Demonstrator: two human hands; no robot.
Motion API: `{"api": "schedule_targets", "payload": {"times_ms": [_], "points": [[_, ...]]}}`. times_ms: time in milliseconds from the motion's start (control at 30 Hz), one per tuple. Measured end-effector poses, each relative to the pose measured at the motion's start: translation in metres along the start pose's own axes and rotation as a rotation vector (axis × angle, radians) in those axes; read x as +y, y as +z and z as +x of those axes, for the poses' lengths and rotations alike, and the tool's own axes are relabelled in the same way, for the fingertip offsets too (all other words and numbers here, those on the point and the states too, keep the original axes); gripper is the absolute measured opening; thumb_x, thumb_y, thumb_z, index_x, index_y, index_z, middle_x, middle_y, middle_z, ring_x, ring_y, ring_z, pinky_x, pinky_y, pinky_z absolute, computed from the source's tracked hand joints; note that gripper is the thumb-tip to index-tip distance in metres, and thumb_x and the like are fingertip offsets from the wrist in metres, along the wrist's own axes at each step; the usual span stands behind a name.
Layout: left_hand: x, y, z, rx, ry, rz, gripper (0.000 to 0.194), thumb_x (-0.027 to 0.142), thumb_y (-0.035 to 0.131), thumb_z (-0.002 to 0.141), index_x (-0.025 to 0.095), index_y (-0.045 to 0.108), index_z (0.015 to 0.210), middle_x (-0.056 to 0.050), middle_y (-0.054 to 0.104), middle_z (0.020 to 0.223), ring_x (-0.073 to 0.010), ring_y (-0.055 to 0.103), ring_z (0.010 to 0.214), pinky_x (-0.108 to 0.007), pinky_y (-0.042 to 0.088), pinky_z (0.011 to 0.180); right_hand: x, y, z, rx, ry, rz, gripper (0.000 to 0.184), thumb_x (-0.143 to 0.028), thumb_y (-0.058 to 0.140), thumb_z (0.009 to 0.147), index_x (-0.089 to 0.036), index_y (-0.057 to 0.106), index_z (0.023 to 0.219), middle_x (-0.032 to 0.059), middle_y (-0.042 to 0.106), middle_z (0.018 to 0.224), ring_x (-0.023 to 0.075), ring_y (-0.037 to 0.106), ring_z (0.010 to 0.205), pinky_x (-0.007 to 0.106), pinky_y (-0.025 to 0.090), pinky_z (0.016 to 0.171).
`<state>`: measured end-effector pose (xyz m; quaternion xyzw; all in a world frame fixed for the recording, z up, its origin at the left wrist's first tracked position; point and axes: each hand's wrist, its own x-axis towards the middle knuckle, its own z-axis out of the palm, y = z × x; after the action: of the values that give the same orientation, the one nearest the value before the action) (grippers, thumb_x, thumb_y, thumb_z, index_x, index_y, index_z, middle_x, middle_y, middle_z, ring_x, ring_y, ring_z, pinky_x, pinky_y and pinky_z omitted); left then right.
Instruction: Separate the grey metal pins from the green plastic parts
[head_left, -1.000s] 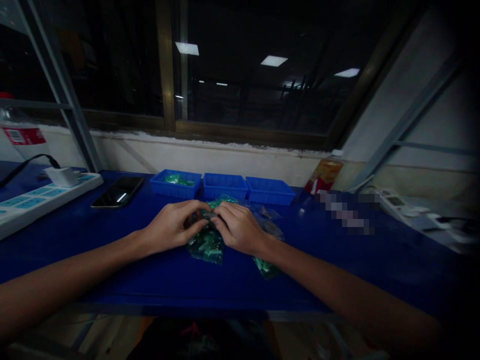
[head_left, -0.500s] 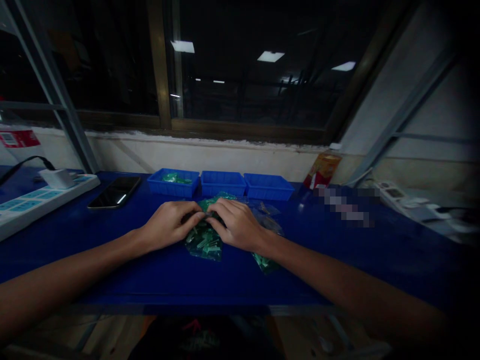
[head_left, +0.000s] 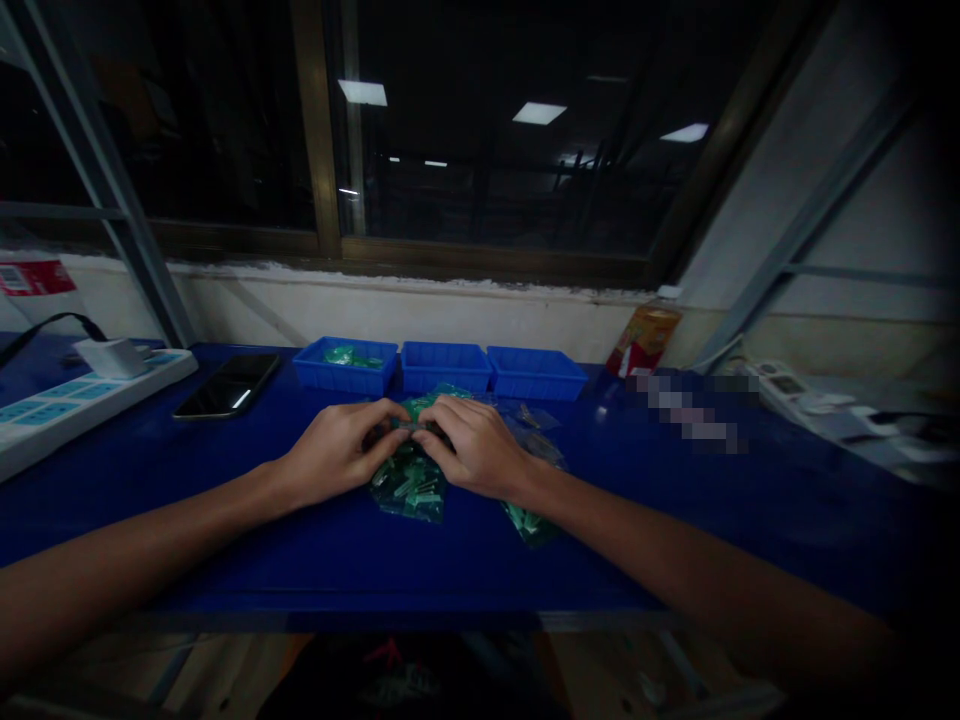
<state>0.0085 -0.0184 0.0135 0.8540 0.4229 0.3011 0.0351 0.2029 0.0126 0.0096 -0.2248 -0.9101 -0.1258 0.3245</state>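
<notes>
My left hand [head_left: 337, 452] and my right hand [head_left: 474, 448] meet fingertip to fingertip over a clear bag of small green parts [head_left: 409, 488] on the blue table [head_left: 300, 545]. Both hands have their fingers curled and pinch a small dark piece [head_left: 411, 427] between them, too dim to name. A second bag of green parts [head_left: 531, 524] lies under my right wrist. More clear bags [head_left: 536, 428] lie just beyond my right hand.
Three blue trays stand in a row behind the hands: the left tray [head_left: 345, 364] holds green parts, then the middle tray [head_left: 444, 366] and the right tray [head_left: 535, 373]. A phone [head_left: 226, 385] and a white power strip [head_left: 82, 392] lie left. A carton [head_left: 643, 340] stands right.
The hands stay together over the bag, with only small finger shifts. The view has shifted slightly, so the scene sits a little higher.
</notes>
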Motion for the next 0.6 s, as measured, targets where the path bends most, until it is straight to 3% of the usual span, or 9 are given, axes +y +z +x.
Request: {"api": "schedule_targets", "payload": {"times_ms": [133, 367, 500, 600], "points": [[0.0004, -0.0015, -0.0003, -0.017, -0.013, 0.022, 0.023, 0.032, 0.041, 0.087, 0.015, 0.056, 0.089, -0.001, 0.06, 0.067, -0.0108, 0.053, 0.056, -0.022, 0.039, 0.054, -0.001, -0.0013, -0.0001, -0.006, -0.017, 0.016, 0.019, -0.031, 0.048, 0.083, -0.014, 0.05, 0.092, 0.0047, 0.058, 0.08, 0.0152, 0.053, 0.073, 0.027, 0.041, 0.067], [0.0021, -0.004, 0.0009, -0.042, 0.013, 0.024, 0.025, 0.03, 0.037, 0.088, 0.014, 0.056, 0.082, 0.0, 0.058, 0.065, -0.0109, 0.054, 0.058, -0.021, 0.039, 0.055, -0.0007, -0.0003, 0.0003, -0.031, -0.033, -0.026, 0.015, -0.027, 0.043, 0.086, -0.015, 0.052, 0.09, 0.0046, 0.058, 0.079, 0.0153, 0.053, 0.073, 0.027, 0.04, 0.067], [0.0029, -0.0032, 0.0005, -0.004, 0.011, -0.039, 0.023, 0.031, 0.044, 0.085, 0.016, 0.05, 0.102, 0.001, 0.059, 0.068, -0.0093, 0.053, 0.055, -0.019, 0.04, 0.052, -0.0007, 0.0005, 0.0, -0.021, -0.02, -0.039, 0.018, -0.027, 0.039, 0.087, -0.014, 0.052, 0.089, 0.0049, 0.057, 0.077, 0.0151, 0.051, 0.072, 0.027, 0.04, 0.066], [0.0017, -0.0016, -0.0004, -0.005, 0.025, -0.047, 0.026, 0.028, 0.05, 0.082, 0.017, 0.049, 0.105, 0.002, 0.058, 0.068, -0.0088, 0.052, 0.054, -0.019, 0.041, 0.052, -0.0004, 0.0004, 0.0005, -0.009, -0.01, -0.048, 0.022, -0.027, 0.035, 0.089, -0.014, 0.053, 0.083, 0.0041, 0.055, 0.072, 0.0143, 0.05, 0.068, 0.027, 0.038, 0.063]]}}
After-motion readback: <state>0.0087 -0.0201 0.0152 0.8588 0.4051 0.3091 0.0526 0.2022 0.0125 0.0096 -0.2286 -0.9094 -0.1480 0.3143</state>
